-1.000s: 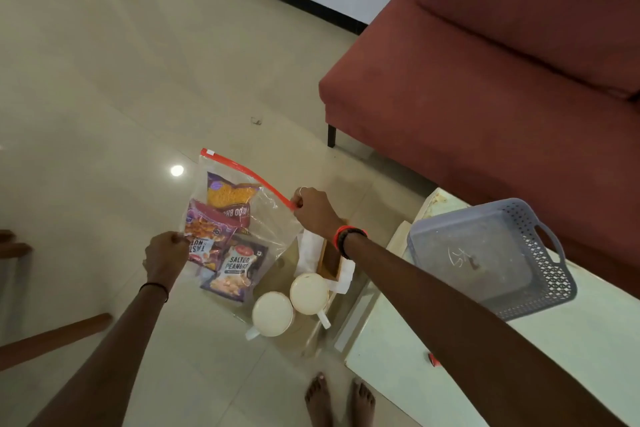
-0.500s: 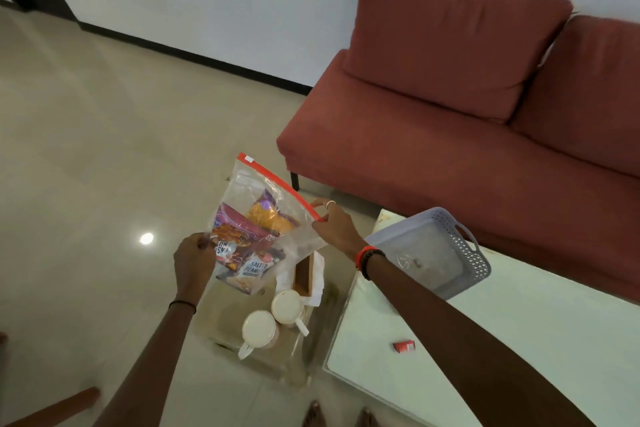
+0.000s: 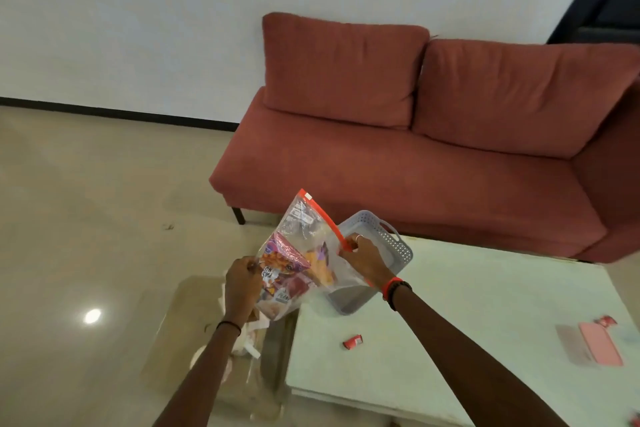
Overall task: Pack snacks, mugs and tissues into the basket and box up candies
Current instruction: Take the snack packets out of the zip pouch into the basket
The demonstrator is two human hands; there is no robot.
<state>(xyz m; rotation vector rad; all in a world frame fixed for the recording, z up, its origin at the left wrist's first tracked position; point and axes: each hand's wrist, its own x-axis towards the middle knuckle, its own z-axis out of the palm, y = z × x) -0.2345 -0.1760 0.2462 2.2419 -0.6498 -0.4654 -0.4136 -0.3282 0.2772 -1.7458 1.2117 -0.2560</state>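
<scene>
The clear zip bag of snack packets [image 3: 298, 263] was held up in the air, tilted, just in front of the grey perforated basket [image 3: 398, 253] that stood on the pale counter [image 3: 485, 305]. The left hand [image 3: 242, 286] pinched the lower left edge of the bag, and the right hand [image 3: 363, 258] pinched the red zip strip at the upper right — both grips were closed on the bag.

The bag looked light and soft, a thin film that sags and can slip between the fingers. The packets inside were loose and gathered toward the lower end, so their weight was probably not even. I judged the stiffer zip strip and the opposite edge to be the best places to hold it; the packets may crush if squeezed. A red wrapped candy [image 3: 352, 341] lay on the counter, well apart from the basket.
</scene>
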